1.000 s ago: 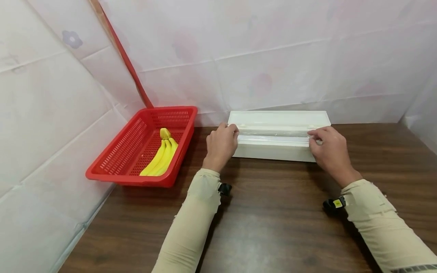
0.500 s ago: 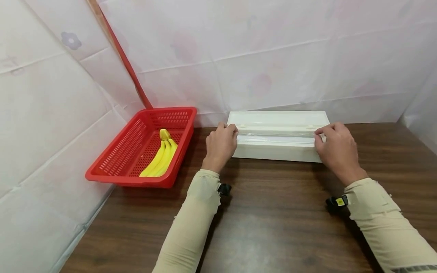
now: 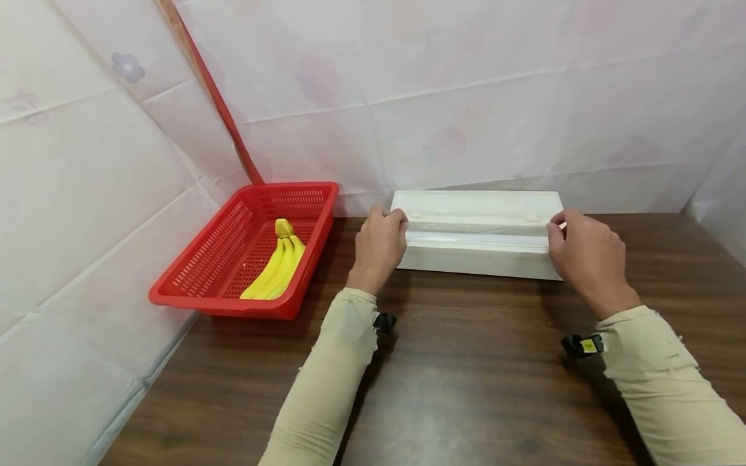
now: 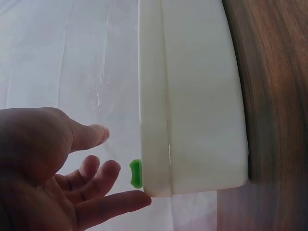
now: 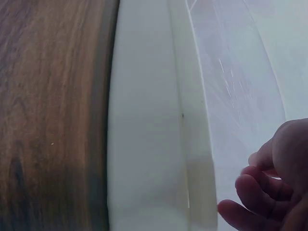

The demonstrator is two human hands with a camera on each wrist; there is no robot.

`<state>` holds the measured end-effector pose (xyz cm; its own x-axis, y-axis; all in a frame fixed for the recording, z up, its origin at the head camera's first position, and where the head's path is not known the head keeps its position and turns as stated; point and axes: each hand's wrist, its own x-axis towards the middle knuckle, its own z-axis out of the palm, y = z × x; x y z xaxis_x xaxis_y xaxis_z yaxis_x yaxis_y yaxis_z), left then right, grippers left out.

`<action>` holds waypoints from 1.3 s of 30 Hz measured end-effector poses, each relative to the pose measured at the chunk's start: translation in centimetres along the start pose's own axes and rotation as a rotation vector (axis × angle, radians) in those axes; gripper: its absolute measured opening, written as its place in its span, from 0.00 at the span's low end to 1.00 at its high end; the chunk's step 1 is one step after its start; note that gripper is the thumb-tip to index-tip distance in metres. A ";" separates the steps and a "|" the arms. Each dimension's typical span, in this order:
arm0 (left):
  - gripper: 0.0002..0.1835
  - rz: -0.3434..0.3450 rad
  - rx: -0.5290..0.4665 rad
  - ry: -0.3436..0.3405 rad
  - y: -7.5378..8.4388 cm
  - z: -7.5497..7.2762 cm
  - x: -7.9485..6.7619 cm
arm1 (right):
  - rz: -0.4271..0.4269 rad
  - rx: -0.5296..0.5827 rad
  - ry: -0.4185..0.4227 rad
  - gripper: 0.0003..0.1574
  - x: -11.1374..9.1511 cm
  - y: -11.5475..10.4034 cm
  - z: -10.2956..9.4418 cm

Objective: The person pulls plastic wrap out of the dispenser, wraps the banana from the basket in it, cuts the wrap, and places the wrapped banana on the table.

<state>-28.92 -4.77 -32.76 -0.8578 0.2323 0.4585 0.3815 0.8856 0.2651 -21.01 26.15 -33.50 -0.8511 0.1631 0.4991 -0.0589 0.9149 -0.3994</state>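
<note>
A long white cling film dispenser (image 3: 478, 262) lies on the table against the back, its lid (image 3: 474, 202) tipped back. Clear cling film (image 4: 98, 86) with glinting creases spans above its opening. At the left end, my left hand (image 3: 380, 249) pinches the film between thumb and index finger; another finger reaches the box's corner, near a green tab (image 4: 136, 173). My right hand (image 3: 588, 259) is at the opposite end, thumb and fingertips together on the film (image 5: 231, 91), its other fingers curled beside the box rim.
A red plastic basket (image 3: 201, 302) with a bunch of yellow bananas (image 3: 278, 268) stands to the left. Pale patterned sheeting (image 3: 466, 97) hangs behind and at the sides of the brown wooden table (image 3: 454, 388).
My right hand has slid rightward along the dispenser to its right end, and the film's edge looks straighter. The left hand has stayed nearly in place.
</note>
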 end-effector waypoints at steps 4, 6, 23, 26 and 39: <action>0.08 -0.026 0.003 0.003 0.0 0.0 0.1 | 0.029 0.007 -0.032 0.18 0.1 -0.2 -0.4; 0.08 -0.036 0.003 0.008 0.0 0.0 0.2 | 0.043 0.023 -0.050 0.19 0.2 -0.4 -0.6; 0.08 -0.099 0.018 -0.038 -0.1 -0.4 0.0 | 0.164 0.163 -0.171 0.27 0.6 -0.9 -1.4; 0.07 -0.098 0.004 -0.045 0.0 -0.5 0.1 | 0.166 0.166 -0.168 0.26 0.6 -0.8 -1.4; 0.10 -0.080 -0.096 -0.035 0.5 -0.8 0.3 | 0.188 0.260 -0.156 0.24 0.4 -0.5 -1.3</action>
<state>-28.69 -4.61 -31.81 -0.8975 0.1780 0.4036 0.3415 0.8595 0.3804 -20.61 26.25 -32.08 -0.9279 0.2429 0.2830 -0.0075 0.7463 -0.6655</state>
